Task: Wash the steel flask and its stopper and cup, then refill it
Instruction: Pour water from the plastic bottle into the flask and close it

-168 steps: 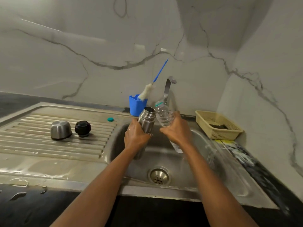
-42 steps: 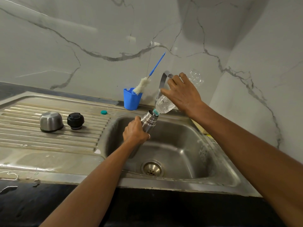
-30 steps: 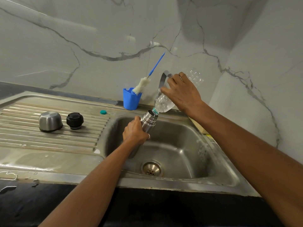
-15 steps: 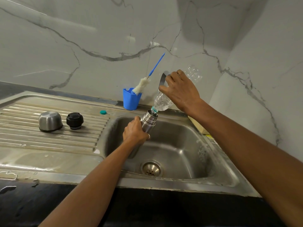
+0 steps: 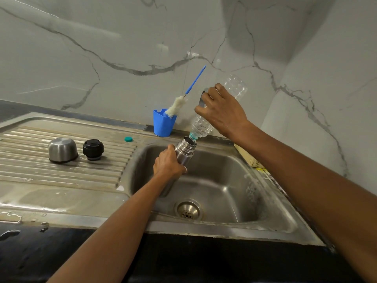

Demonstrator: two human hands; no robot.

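My left hand (image 5: pixel 168 163) grips the steel flask (image 5: pixel 185 150) by its body, tilted over the sink basin (image 5: pixel 222 180). In my right hand (image 5: pixel 221 111) is a clear plastic bottle (image 5: pixel 204 124), tipped steeply down with its teal-ringed mouth at the flask's open neck. On the draining board (image 5: pixel 61 172) to the left, the steel cup (image 5: pixel 62 149) lies upside down and the black stopper (image 5: pixel 93 149) stands beside it.
A blue holder (image 5: pixel 163 124) with a bottle brush (image 5: pixel 177 105) stands behind the sink. A small teal bottle cap (image 5: pixel 128 139) lies on the sink edge. The tap is mostly hidden behind my right hand. A beige basket (image 5: pixel 251 159) peeks out at the right.
My right hand has tipped the plastic bottle steeper, raising its base. The flask and my left hand have stayed in place over the basin.
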